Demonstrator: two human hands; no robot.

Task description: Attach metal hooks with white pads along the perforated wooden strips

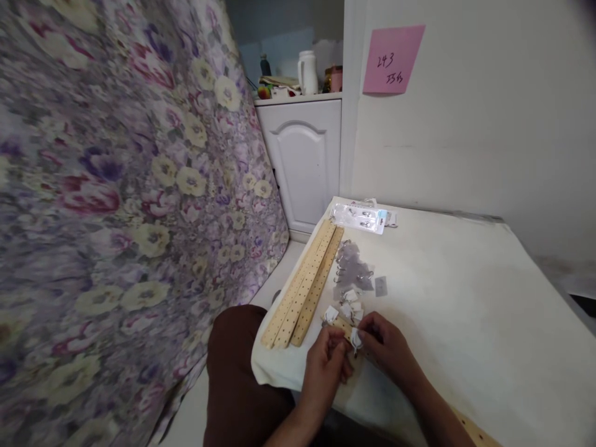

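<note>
I see the cream-covered table (447, 279) by a white wall (465, 124) bearing a pink note (393, 60). Left of the table hangs a floral curtain (139, 186); beyond its far-left corner stands a white cabinet (302, 155). At its near edge, my right hand (384, 341) pinches a white hook (356, 339) over a perforated strip (343, 325) — my left hand (325, 363) curls there, its grip unclear. More perforated strips (302, 285) line the table's left side — grey squares (350, 264) beside them.
</note>
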